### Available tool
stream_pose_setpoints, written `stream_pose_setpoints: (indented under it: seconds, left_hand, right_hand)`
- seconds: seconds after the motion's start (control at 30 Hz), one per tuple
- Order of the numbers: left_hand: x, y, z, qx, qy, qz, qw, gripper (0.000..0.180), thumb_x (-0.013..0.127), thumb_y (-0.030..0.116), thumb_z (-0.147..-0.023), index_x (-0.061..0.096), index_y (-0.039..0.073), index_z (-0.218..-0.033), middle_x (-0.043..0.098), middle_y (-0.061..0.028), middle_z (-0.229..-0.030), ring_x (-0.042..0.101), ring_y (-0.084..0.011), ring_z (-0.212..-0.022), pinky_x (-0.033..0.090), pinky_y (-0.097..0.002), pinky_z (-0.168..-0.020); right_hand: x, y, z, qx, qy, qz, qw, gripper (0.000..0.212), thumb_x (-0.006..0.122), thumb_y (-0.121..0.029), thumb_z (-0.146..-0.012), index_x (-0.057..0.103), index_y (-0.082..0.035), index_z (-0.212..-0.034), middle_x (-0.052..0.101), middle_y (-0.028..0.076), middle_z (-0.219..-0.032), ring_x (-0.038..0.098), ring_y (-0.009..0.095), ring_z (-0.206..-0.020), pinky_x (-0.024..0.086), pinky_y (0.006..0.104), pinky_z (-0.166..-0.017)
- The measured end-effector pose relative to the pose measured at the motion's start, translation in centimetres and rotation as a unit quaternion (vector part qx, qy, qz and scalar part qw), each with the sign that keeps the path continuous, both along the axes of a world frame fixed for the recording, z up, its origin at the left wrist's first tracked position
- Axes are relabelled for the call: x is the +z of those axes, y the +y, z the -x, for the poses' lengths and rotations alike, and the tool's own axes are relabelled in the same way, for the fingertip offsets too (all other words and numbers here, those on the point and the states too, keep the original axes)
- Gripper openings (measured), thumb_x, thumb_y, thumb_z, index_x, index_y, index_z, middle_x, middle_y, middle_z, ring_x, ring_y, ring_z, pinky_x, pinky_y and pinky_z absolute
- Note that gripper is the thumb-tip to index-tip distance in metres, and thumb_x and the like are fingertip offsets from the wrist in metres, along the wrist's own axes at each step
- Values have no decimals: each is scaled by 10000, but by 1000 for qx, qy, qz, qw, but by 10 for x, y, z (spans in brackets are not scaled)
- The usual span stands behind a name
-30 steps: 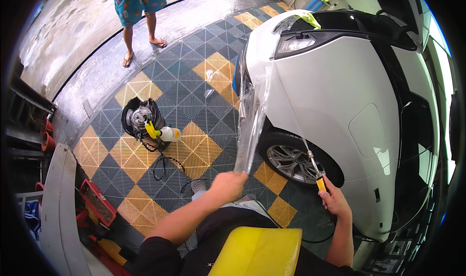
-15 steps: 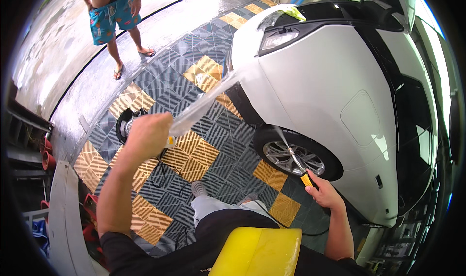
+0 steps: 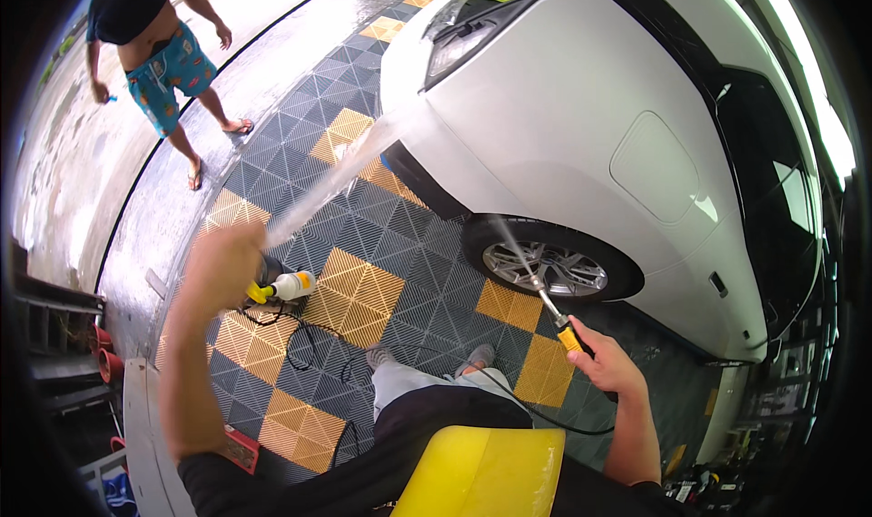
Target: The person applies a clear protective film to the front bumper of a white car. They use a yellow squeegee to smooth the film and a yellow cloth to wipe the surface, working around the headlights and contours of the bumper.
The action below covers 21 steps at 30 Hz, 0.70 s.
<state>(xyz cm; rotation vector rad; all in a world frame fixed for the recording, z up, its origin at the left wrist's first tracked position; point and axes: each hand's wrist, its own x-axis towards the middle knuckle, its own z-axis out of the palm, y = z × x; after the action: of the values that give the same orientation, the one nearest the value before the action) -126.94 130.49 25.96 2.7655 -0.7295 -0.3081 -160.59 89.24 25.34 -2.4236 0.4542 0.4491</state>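
Observation:
My left hand (image 3: 227,263) is closed in a fist on one end of a clear plastic film (image 3: 331,190). Pulled taut, the strip runs from that fist up to the corner of a white car (image 3: 554,108). In my right hand (image 3: 610,358) is a spray wand (image 3: 549,303) with a black and yellow grip and a metal tube. A whitish spray leaves its nozzle, passing in front of the wheel (image 3: 545,267) toward the car's corner. A black hose (image 3: 554,421) trails below that hand.
Behind my left hand, a white spray bottle (image 3: 292,285) with a yellow trigger stands on grey and tan floor tiles (image 3: 354,290). A person in blue shorts (image 3: 173,76) stands at the upper left. A yellow glossy object (image 3: 481,472) is at my chest. A cable (image 3: 304,349) loops near my feet.
My left hand has moved left and slightly down, pulling the film with it. The wand still sprays. My view has shifted, and the person at the upper left has changed stance.

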Motion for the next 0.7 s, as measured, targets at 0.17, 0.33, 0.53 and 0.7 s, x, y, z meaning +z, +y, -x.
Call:
stream_pose_setpoints:
  seconds: [0.17, 0.33, 0.53, 0.7]
  left_hand:
    - [-86, -36, 102, -100, 123, 115, 981, 157, 524, 108, -829, 601, 30, -941, 662, -221, -797, 659, -393, -762, 519, -484, -738]
    - [-122, -64, 151, 40, 160, 249, 954, 154, 536, 76, -832, 582, 9, -963, 638, -223, -788, 633, -411, -734, 503, -472, -693]
    - [-127, -130, 202, 79, 101, 208, 970, 163, 545, 95, -850, 572, 7, -984, 630, -234, -803, 627, -418, -745, 492, -480, -689]
    - [-166, -234, 251, 77, 107, 227, 965, 185, 538, 91, -884, 571, 13, -1048, 627, -207, -760, 659, -351, -721, 503, -411, -665]
  right_hand:
    - [14, -10, 21, 18, 19, -42, 999, 643, 615, -238, -939, 353, 24, -1465, 581, 233, -1300, 577, 373, -1184, 435, 399, -1012]
    - [6, -36, 53, 210, 31, -98, 972, 646, 599, -309, -951, 348, -79, -1501, 615, 206, -1184, 617, 346, -1037, 479, 393, -916]
    - [-49, -135, 79, 70, -9, -63, 996, 690, 619, -339, -927, 346, -63, -1497, 636, 219, -1131, 626, 351, -1030, 483, 390, -898]
    - [-199, -201, 123, 4, 143, -46, 989, 828, 678, -398, -862, 292, -75, -1519, 659, 238, -1142, 647, 362, -1062, 496, 416, -921]
